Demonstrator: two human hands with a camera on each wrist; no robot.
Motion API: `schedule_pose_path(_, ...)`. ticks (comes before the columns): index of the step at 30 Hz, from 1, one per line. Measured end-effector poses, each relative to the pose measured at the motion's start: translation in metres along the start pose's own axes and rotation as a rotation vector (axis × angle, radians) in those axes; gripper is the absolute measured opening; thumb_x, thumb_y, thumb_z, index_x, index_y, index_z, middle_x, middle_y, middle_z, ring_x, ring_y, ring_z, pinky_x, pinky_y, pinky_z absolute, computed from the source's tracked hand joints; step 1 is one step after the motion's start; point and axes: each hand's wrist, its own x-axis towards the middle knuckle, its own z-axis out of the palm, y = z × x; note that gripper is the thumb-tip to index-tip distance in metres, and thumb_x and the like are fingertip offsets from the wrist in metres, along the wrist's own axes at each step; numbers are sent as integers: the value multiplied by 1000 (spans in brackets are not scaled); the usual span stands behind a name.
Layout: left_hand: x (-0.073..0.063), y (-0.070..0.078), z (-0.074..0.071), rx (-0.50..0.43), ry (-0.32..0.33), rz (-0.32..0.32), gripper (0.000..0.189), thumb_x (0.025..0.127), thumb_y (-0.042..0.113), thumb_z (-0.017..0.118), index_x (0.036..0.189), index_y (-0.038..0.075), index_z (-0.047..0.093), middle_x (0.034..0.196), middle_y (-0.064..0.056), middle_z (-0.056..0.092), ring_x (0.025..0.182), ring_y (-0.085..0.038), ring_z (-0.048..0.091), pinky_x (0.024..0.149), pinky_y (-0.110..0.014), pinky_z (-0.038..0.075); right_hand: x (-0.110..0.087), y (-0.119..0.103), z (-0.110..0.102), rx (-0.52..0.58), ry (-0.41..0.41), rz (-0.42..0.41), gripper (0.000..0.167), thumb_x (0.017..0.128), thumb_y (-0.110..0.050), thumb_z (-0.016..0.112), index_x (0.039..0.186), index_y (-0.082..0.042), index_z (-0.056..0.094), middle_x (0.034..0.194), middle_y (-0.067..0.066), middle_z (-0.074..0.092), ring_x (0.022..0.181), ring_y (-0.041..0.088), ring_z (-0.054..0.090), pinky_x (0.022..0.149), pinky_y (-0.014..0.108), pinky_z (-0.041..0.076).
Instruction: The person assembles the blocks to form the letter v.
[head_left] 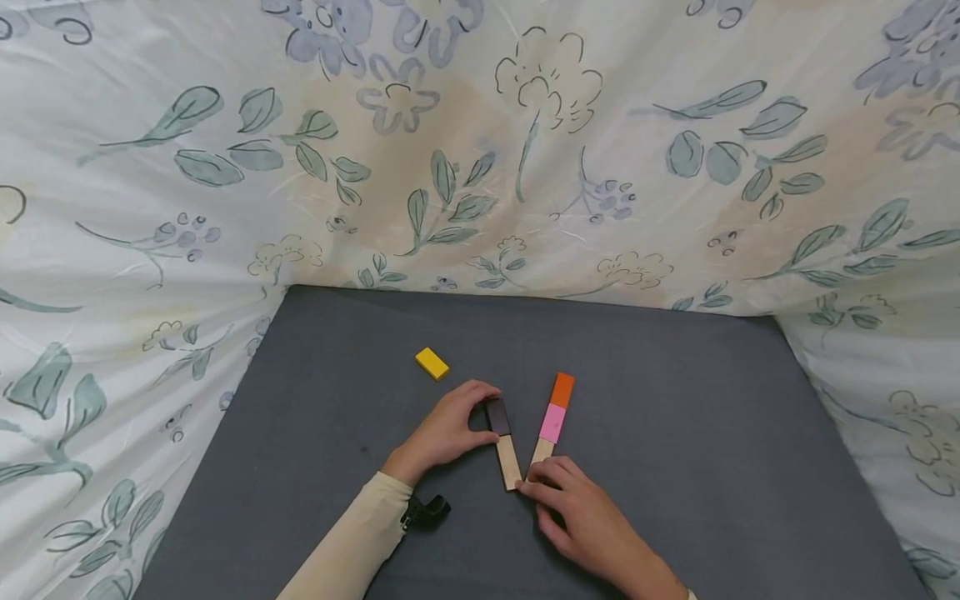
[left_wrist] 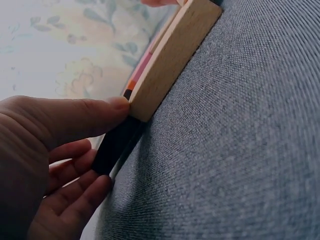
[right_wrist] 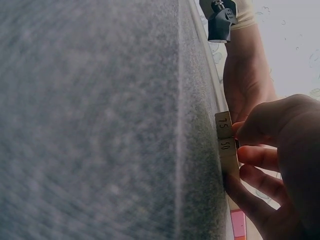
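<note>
In the head view, my left hand [head_left: 447, 425] holds a dark block [head_left: 498, 417] between thumb and fingers. The dark block meets a plain wooden block [head_left: 508, 463] end to end; my thumb presses near their joint. A second plain wooden block [head_left: 542, 451] lies partly hidden under the fingers of my right hand [head_left: 583, 518], which grips its near end. A pink block [head_left: 552, 423] and an orange block [head_left: 562, 390] continue that row. The two rows form a V, close together at the near end. The right wrist view shows block ends [right_wrist: 223, 122] marked 75 and 50.
A yellow block [head_left: 432, 363] lies alone beyond my left hand. Dark grey cloth [head_left: 675, 433] covers the table, and a floral curtain [head_left: 480, 167] hangs behind and at both sides. A black wrist device [head_left: 427, 512] sits at my left cuff.
</note>
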Motion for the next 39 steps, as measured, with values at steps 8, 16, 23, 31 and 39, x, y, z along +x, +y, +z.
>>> schedule_pose_path(8,0,0,0,1,-7,-8,62,90,16,93,145,7,64,140,-7,62,121,-22,63,105,-44,54,0,-1,-1,-7,-3,2,42,89,-6,85,128,-21,81,124,-8,64,118,12,58,95,41,60)
schedule_pose_path(16,0,-2,-3,15,-35,3,63,92,18,91,147,7,63,141,-7,62,122,-22,62,106,-44,53,0,0,0,-1,0,6,42,89,-5,84,128,-21,81,125,-8,64,119,12,58,95,41,59)
schedule_pose_path(23,0,-5,-5,29,-60,20,63,93,15,89,149,6,62,143,-8,61,124,-22,61,108,-44,52,1,0,0,2,3,6,41,89,-5,83,127,-21,82,124,-8,64,119,12,58,95,42,60)
schedule_pose_path(31,-1,-5,-6,18,-75,24,64,94,7,84,153,7,59,144,-8,59,128,-23,60,110,-46,51,0,-1,1,4,9,14,42,89,-4,84,126,-22,82,124,-8,65,119,12,58,95,41,60)
schedule_pose_path(39,-2,-4,-7,-1,-77,21,65,94,6,83,154,6,57,144,-9,58,127,-24,60,109,-47,51,1,-2,1,-4,5,24,42,88,-5,85,126,-22,82,123,-10,64,118,12,58,94,42,60)
